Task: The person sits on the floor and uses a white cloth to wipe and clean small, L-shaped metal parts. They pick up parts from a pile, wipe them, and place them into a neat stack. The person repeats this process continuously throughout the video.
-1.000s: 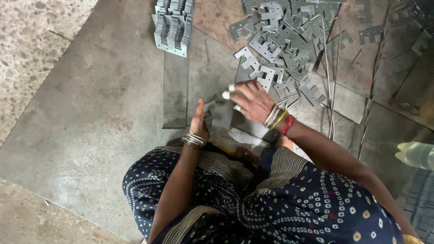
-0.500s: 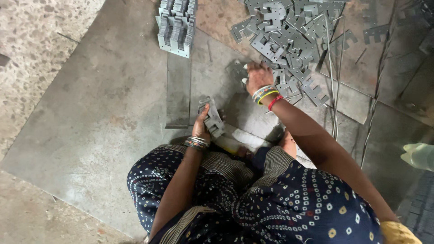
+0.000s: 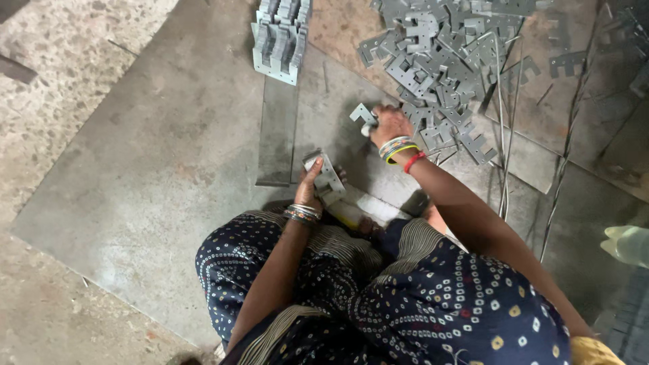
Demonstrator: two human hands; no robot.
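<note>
My left hand (image 3: pixel 309 182) grips a small stack of grey stamped metal plates (image 3: pixel 325 172) just above my knees, held upright. My right hand (image 3: pixel 389 125) reaches forward to the near edge of a loose heap of the same notched metal plates (image 3: pixel 439 61) and closes on one plate (image 3: pixel 362 113) at its tip. Bangles sit on both wrists. I am seated on the floor in dark blue patterned cloth (image 3: pixel 405 304).
A neat bundle of stacked plates (image 3: pixel 280 37) lies at the top middle. A narrow metal strip (image 3: pixel 277 135) lies on the big grey sheet (image 3: pixel 149 162). Thin wire rods (image 3: pixel 503 122) run along the right. A pale object (image 3: pixel 625 243) is at the right edge.
My right hand has stretched from near my left hand out to the heap and taken hold of a plate. My left hand stays put with its stack.
</note>
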